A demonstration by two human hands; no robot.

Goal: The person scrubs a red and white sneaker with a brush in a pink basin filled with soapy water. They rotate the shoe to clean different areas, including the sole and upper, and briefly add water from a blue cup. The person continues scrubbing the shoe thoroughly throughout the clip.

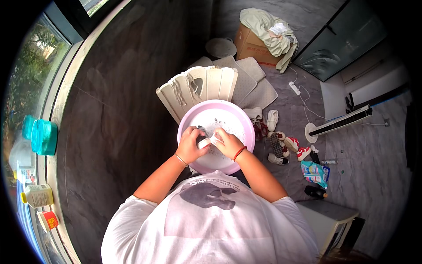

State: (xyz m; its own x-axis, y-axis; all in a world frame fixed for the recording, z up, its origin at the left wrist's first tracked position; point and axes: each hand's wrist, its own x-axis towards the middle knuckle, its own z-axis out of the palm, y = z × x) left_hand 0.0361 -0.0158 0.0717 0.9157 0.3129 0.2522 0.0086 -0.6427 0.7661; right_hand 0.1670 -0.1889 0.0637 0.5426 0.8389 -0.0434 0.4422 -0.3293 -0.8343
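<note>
A pink plastic basin (pixel 249 132) full of white, sudsy water stands right before me. Over the suds, my left hand (pixel 192 142) grips a small white and grey item (pixel 204 143) that looks like part of a shoe. The fingers of my right hand (pixel 230 145) pinch its white edge from the other side. Much of the item is hidden behind my fingers, so its exact kind is unclear. Both wrists rest above the near half of the basin, with a red cord on the right one.
Beyond the basin, white laces (pixel 178 92) hang over a white plastic chair (pixel 214 81). Grey mats (pixel 255 82) and a cardboard box (pixel 252 46) lie farther back. Several shoes (pixel 277 145), a detergent pouch (pixel 313 173) and a tower fan (pixel 341 123) are at right.
</note>
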